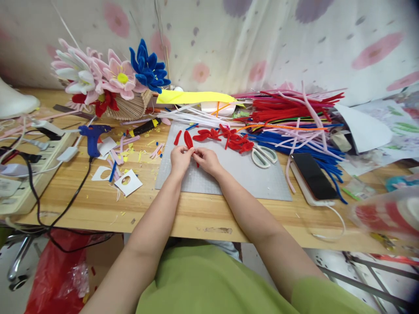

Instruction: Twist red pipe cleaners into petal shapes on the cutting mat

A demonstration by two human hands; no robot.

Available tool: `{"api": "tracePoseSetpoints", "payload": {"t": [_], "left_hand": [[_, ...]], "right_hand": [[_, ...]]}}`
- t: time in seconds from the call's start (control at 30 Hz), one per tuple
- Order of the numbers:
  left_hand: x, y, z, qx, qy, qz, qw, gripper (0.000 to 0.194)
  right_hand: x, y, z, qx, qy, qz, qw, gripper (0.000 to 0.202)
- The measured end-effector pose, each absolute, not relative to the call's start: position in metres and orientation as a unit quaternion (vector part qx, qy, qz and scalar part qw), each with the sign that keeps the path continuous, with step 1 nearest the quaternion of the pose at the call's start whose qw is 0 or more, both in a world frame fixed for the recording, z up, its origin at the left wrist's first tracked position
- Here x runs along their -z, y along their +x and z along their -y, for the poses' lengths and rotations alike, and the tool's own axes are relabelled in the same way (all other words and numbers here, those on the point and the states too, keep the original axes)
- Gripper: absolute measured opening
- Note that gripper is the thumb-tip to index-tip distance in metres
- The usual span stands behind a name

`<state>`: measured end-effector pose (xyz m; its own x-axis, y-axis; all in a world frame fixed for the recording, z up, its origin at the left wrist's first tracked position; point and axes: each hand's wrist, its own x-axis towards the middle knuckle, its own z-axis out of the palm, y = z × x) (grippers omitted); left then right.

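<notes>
My left hand [180, 159] and my right hand [207, 160] meet over a grey cutting mat [229, 176], both pinching a red pipe-cleaner petal [188, 139] that sticks up from my fingertips. A short red end shows below my right fingers. Just beyond lies a pile of finished red petals [229, 138], with one loose red piece [177, 137] to the left. White scissors [263, 156] rest on the mat to the right of my right hand.
A heap of red, blue, pink and white pipe cleaners [291, 117] fills the back right. A phone [312, 176] lies right of the mat. A blue glue gun [93, 137], paper scraps and a power strip [22, 174] sit left. A basket of fuzzy flowers [111, 85] stands at the back left.
</notes>
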<state>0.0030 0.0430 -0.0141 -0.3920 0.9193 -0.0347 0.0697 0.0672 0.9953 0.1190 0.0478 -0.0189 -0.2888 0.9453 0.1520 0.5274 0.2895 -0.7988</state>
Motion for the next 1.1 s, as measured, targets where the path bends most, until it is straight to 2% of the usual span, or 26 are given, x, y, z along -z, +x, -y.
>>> {"api": "tracePoseSetpoints", "payload": {"t": [0.07,0.17,0.37,0.7,0.8,0.9,1.0,1.1], "left_hand": [[0.013,0.004,-0.042,-0.549,0.398,-0.613,0.406,0.025],[0.007,0.003,-0.041,-0.556,0.376,-0.580,0.461,0.022],[0.005,0.000,-0.040,-0.604,0.326,-0.559,0.464,0.031],[0.015,0.001,-0.042,-0.564,0.381,-0.583,0.444,0.030],[0.017,-0.002,-0.042,-0.550,0.419,-0.557,0.459,0.028],[0.016,-0.006,-0.041,-0.523,0.458,-0.533,0.482,0.027],[0.009,-0.008,-0.037,-0.451,0.494,-0.495,0.555,0.028],[0.001,-0.006,-0.030,-0.379,0.486,-0.467,0.635,0.036]], "right_hand": [[0.016,0.121,-0.047,-0.245,-0.507,0.771,0.296,0.022],[0.013,0.123,-0.046,-0.188,-0.508,0.800,0.257,0.024],[0.011,0.120,-0.043,-0.161,-0.500,0.820,0.228,0.019],[0.015,0.118,-0.042,-0.163,-0.525,0.804,0.225,0.020],[0.015,0.123,-0.044,-0.225,-0.524,0.782,0.253,0.020],[0.010,0.133,-0.048,-0.381,-0.470,0.733,0.309,0.024],[0.005,0.142,-0.052,-0.512,-0.422,0.646,0.379,0.031],[0.005,0.144,-0.056,-0.568,-0.405,0.595,0.399,0.034]]}}
